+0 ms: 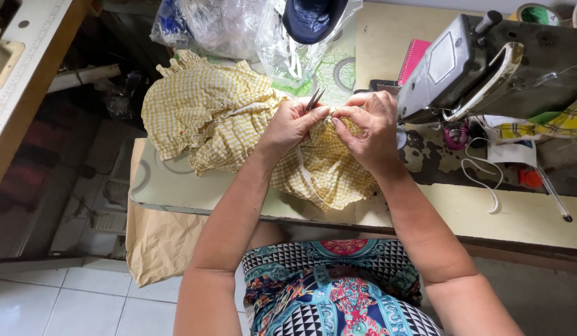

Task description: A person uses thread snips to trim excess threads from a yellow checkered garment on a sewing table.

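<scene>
A yellow-and-white checked garment [207, 115] with ruffled edges lies bunched on the sewing table [176, 186]. My left hand [291, 124] grips a small pair of metal snips [314, 98], blades pointing up and away, and also pinches the fabric. My right hand [369, 127] pinches the same fold of checked cloth just right of the left, fingertips nearly touching. A white strip hangs from the cloth below my hands.
A grey sewing machine [481, 68] stands right of my hands, with a pink notebook [414, 59] behind it. Clear plastic bags [239, 28] sit at the back. White cord [481, 177], a pen [553, 196] and checked scraps [550, 124] lie at right. Brown paper [158, 242] hangs off the table's front.
</scene>
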